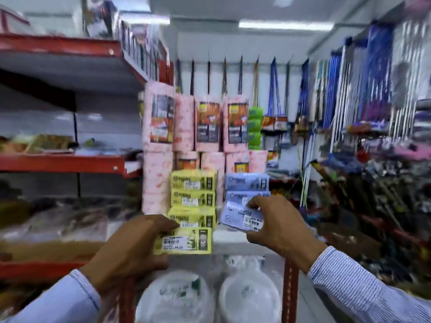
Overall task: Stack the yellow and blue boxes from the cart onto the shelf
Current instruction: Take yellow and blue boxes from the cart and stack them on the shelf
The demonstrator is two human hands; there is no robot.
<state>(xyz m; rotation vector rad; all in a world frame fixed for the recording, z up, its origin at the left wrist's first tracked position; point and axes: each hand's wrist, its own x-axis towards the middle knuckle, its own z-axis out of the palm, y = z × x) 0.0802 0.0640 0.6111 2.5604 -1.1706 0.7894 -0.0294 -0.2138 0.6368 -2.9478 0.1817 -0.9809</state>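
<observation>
Surroundings: pink wrapped roll packs [207,127] stacked two tiers high at the far end of the shelf [233,238], directly behind the box stacks. Brooms and mops [275,89] hang on the far wall and along the right. Red racking [63,163] on the left, its contents too blurred to name. White plate stacks in plastic wrap [177,297] sit on the level below, near edge.

Yellow stack [193,198]: three boxes high, left of centre, in front of the pink packs. Blue stack [247,187]: two visible, just right of the yellow ones with a narrow gap between.

Left hand [130,250]: grip closed around a yellow box [184,241], thumb under, fingers over the top left edge. Box is held level, just in front of the lowest yellow one and overlapping it. Black print and a white barcode sticker on the front.

Right hand [277,227]: grip pinched on a blue box [238,217], thumb low, fingers on top. Box tilted down to the right, near the lower blue one. Same label layout, white sticker.
</observation>
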